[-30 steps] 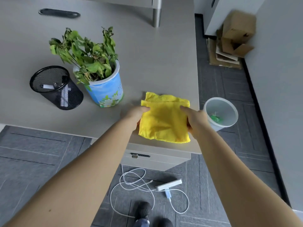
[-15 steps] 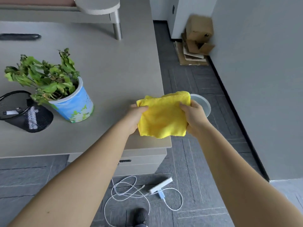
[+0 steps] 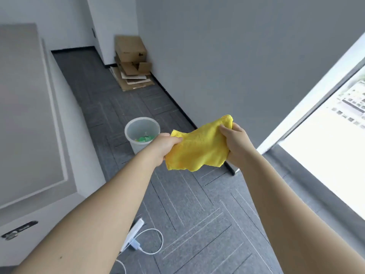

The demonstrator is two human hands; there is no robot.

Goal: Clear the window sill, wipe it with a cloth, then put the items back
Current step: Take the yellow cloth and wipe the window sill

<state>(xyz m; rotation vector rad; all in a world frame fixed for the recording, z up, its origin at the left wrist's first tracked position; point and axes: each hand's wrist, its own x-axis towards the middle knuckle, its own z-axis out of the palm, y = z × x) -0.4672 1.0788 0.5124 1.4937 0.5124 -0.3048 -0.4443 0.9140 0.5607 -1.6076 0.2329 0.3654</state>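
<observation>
Both my hands hold a yellow cloth (image 3: pixel 199 149) in the air over the grey floor. My left hand (image 3: pixel 165 146) grips its left edge and my right hand (image 3: pixel 236 143) grips its upper right corner. The cloth hangs loose and crumpled between them. The dark grey window sill (image 3: pixel 308 175) runs along the right, below the bright window (image 3: pixel 331 147), and the stretch in view has nothing on it. The plant pot and the mesh pen holder are out of view.
A desk (image 3: pixel 29 119) with a drawer unit stands at the left. A translucent waste bin (image 3: pixel 142 135) sits on the floor beyond my left hand. Flattened cardboard boxes (image 3: pixel 132 64) lean in the far corner. A white power strip (image 3: pixel 132 234) with cable lies on the floor.
The cloth has been lifted off the desk and carried to the right. My view has swung from the desk toward the window; the plant and pen holder have left the frame.
</observation>
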